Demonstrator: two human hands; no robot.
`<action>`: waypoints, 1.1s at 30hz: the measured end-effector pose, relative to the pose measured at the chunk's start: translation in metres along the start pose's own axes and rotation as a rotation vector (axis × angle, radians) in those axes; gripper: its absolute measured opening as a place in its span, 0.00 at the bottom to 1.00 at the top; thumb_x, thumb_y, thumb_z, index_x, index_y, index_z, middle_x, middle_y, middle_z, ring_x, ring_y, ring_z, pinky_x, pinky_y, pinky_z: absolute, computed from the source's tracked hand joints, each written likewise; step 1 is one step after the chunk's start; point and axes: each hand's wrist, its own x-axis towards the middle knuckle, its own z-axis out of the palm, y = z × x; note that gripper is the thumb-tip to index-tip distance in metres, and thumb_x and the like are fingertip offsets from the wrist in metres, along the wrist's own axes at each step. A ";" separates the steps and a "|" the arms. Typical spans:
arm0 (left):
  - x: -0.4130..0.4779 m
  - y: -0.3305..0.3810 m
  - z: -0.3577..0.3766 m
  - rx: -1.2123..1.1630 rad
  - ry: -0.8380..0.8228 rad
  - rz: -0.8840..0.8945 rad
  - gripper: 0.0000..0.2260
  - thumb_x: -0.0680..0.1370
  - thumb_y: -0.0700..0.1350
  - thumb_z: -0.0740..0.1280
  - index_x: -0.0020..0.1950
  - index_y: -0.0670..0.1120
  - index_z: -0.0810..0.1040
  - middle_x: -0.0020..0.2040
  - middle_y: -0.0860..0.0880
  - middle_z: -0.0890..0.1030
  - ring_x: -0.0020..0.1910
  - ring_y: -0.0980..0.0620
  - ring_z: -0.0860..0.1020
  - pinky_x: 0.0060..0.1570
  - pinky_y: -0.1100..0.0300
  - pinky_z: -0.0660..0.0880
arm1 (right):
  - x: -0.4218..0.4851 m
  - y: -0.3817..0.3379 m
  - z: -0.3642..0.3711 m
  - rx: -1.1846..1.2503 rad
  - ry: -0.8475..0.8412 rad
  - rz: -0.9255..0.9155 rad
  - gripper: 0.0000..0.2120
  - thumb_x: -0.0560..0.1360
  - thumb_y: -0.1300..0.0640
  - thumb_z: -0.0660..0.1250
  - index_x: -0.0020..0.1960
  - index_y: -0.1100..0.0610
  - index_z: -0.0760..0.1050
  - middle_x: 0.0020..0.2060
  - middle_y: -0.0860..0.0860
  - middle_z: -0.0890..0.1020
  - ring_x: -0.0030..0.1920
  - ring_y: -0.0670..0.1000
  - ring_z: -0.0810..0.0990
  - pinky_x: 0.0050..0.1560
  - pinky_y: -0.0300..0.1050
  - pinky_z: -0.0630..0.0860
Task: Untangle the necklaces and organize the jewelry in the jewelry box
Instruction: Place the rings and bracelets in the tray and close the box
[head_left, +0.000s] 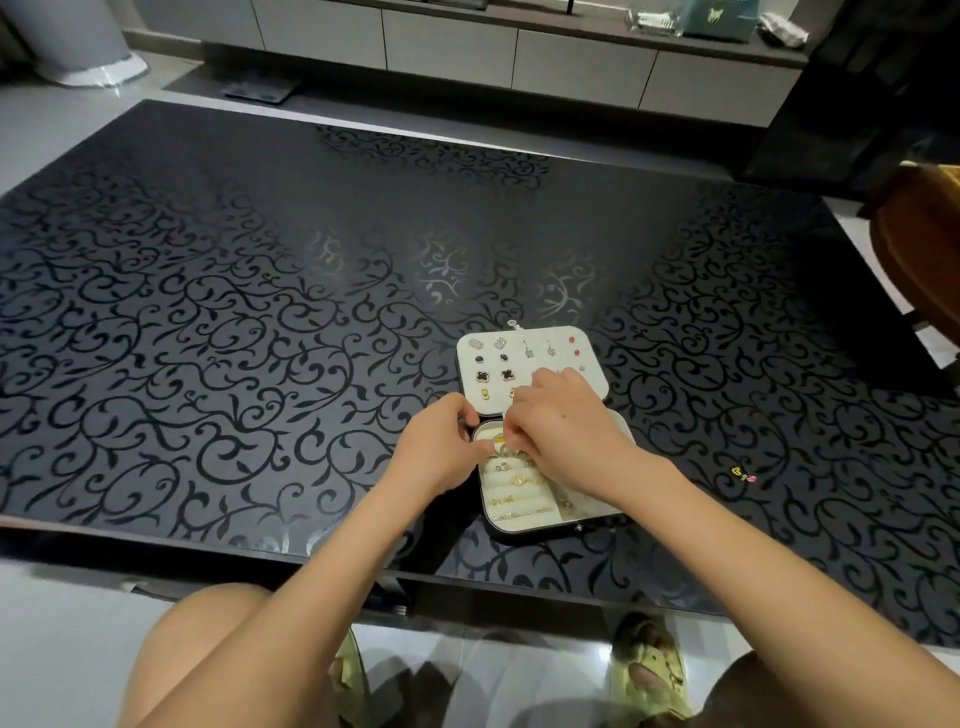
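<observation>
- The left grip (441, 449) lies knuckles up, fingers curled inward and thumb reaching toward the other hand.
- The right grip (563, 423) sits just beside it, back of the hand up, its fingers (511, 434) bent downward with the tips bunched together.
- The two nearly meet at the fingertips; whether either pinches anything is hidden.
- The left forearm (322, 561) and right forearm (727, 525) are bare and stretch forward, converging from the lower edge of the view.

Jewelry box (525, 531) open on the worktop (260, 312) — right hand (563, 431) pinching a gold piece (500, 442) at the ring slots (511, 501), left hand (441, 449) curled alongside.
</observation>
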 end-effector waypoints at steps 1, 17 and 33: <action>0.000 0.000 0.000 0.007 0.001 0.002 0.10 0.74 0.45 0.70 0.49 0.46 0.71 0.37 0.54 0.71 0.38 0.54 0.70 0.34 0.66 0.64 | -0.001 -0.001 0.000 -0.014 -0.006 0.005 0.13 0.61 0.63 0.76 0.29 0.50 0.75 0.26 0.45 0.72 0.33 0.50 0.66 0.36 0.45 0.59; -0.002 0.003 -0.002 -0.051 -0.047 -0.031 0.15 0.69 0.46 0.74 0.50 0.45 0.72 0.37 0.53 0.72 0.38 0.53 0.70 0.34 0.62 0.64 | -0.010 -0.007 0.019 -0.033 0.122 0.095 0.11 0.58 0.55 0.79 0.25 0.50 0.77 0.22 0.44 0.72 0.29 0.50 0.70 0.35 0.43 0.58; -0.004 0.006 0.001 -0.083 -0.105 -0.074 0.18 0.68 0.38 0.73 0.53 0.45 0.70 0.37 0.53 0.73 0.34 0.56 0.70 0.32 0.64 0.64 | -0.062 -0.020 0.029 -0.030 0.135 0.137 0.24 0.57 0.65 0.62 0.48 0.46 0.82 0.31 0.48 0.71 0.33 0.53 0.70 0.41 0.43 0.50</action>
